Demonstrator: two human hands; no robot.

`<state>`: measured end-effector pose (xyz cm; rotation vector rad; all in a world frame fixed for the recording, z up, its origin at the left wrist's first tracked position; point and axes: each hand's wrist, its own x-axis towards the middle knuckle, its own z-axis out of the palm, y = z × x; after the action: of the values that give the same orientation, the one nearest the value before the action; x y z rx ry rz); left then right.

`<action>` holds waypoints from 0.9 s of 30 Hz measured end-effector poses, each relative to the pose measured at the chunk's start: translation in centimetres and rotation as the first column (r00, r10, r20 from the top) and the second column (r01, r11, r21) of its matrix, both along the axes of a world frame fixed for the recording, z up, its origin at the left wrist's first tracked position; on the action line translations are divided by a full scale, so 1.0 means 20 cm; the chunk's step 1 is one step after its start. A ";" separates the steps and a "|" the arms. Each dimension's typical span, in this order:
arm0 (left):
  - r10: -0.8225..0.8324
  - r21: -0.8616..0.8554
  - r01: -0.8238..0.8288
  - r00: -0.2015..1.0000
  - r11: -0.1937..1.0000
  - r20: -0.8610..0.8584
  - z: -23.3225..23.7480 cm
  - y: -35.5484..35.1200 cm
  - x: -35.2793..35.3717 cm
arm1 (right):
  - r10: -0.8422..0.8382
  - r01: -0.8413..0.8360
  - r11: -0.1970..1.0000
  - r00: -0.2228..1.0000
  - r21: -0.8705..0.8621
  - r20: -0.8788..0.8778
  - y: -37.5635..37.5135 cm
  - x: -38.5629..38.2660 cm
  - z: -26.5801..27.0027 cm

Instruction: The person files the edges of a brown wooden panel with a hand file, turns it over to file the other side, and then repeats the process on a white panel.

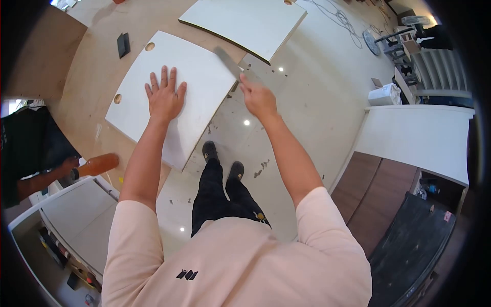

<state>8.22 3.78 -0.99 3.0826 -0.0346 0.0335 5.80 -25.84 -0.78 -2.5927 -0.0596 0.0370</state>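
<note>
A white panel with two round holes along its far left side lies on the wooden worktable. My left hand rests flat on it, fingers spread and pointing away from me. In my right hand is a flat grey file, smeared by motion. Its blade lies along the panel's right edge near the far right corner, with my fingers closed round the near end. Another white panel lies just beyond, also with a round hole.
A small dark block sits on the worktable. At the left, a person in a dark shirt is beside an orange bottle-shaped thing. Cabinets stand at the right. A fan and cables are farther back.
</note>
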 end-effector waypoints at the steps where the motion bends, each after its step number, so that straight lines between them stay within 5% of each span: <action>1: -0.034 0.000 0.034 0.999 0.999 0.001 -0.01 0.01 -0.02 | -0.007 0.007 1.000 1.000 -0.014 0.029 0.01 0.07 0.02; 7: -0.262 -0.079 0.258 0.964 0.963 -0.040 0.01 0.19 -0.39 | 0.102 -0.107 0.993 0.990 0.055 0.093 0.05 -0.41 -0.03; 14: 0.217 -0.036 -0.219 0.975 0.975 -0.053 0.00 0.44 -0.55 | 0.241 -0.254 0.959 0.965 0.125 0.106 0.28 -1.07 -0.02; 18: 0.203 -0.028 -0.204 0.979 0.979 -0.026 -0.03 0.44 -0.55 | 0.262 -0.264 0.961 0.964 0.082 0.039 0.39 -1.23 0.00; 23: 0.214 -0.051 -0.217 0.976 0.975 -0.051 -0.01 0.44 -0.56 | 0.222 -0.223 0.975 0.968 -0.002 0.116 0.66 -0.87 0.04; 27: 0.187 -0.052 -0.187 0.982 0.981 -0.002 -0.10 0.47 -0.55 | 0.166 -0.168 0.985 0.985 0.035 0.053 0.57 -1.15 0.00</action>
<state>-2.71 13.10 -2.96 3.0221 0.2523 0.0467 -17.14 -14.48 -0.86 -2.5429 -0.2931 0.0320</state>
